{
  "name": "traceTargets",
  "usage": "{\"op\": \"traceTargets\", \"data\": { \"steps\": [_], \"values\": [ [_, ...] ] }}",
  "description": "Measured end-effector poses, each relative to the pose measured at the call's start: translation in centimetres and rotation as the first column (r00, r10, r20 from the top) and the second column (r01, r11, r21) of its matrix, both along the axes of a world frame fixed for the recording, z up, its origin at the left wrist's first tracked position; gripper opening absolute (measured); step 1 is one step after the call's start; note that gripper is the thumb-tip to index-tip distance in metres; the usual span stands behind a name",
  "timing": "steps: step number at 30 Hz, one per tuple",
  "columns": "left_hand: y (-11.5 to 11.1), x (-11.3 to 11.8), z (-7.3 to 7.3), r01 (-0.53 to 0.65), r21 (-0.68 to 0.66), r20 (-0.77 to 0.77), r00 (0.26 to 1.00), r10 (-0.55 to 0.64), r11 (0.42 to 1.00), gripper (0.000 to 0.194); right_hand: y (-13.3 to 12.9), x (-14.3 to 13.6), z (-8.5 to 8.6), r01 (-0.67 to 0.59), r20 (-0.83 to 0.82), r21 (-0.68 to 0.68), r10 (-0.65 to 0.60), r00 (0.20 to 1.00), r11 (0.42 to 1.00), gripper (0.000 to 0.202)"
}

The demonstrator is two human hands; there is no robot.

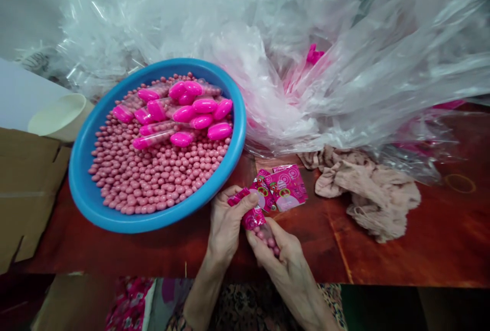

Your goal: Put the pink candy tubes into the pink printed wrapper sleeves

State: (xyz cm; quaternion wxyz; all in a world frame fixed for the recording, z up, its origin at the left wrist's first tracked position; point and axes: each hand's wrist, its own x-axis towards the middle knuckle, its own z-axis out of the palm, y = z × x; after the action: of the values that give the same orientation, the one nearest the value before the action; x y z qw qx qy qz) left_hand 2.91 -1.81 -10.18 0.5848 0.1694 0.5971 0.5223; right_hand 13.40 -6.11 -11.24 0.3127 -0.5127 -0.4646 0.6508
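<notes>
In the head view, near the table's front edge, my right hand (281,249) grips a clear tube of pink candy balls (268,239). My left hand (227,219) pinches a shiny magenta printed wrapper (252,217) that sits around the tube's upper end. That end is partly hidden by the wrapper and my left thumb. Just beyond my hands lie several flat magenta printed labels (291,184). To the left stands a blue basin (153,223) of loose pink balls (153,183), with several filled tubes with bright pink caps (204,105) on top.
Large heaps of clear plastic bags (214,9) cover the back, some with pink pieces (314,54) inside. A crumpled beige cloth (377,193) lies to the right on the reddish table (383,259). At left are a cardboard box (26,188) and a pale cup (63,117).
</notes>
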Motion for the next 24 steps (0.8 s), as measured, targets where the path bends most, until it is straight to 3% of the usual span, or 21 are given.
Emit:
{"op": "traceTargets", "data": {
  "steps": [5,11,24],
  "values": [
    [0.0,0.9,-0.2,-0.084,0.033,-0.1,0.991,0.087,0.996,0.025,0.2,-0.3,-0.3,0.028,-0.034,-0.006,-0.028,0.999,1.0,0.02],
    [-0.1,0.6,-0.8,-0.117,0.068,-0.082,0.989,0.122,0.991,0.026,0.6,0.4,-0.2,-0.027,-0.087,0.008,0.028,0.996,1.0,0.018],
    [0.0,0.1,-1.6,-0.231,0.085,-0.112,0.964,0.24,0.969,0.023,0.2,0.5,-0.5,-0.053,-0.022,0.017,0.053,0.998,0.998,0.015]
  ]
}}
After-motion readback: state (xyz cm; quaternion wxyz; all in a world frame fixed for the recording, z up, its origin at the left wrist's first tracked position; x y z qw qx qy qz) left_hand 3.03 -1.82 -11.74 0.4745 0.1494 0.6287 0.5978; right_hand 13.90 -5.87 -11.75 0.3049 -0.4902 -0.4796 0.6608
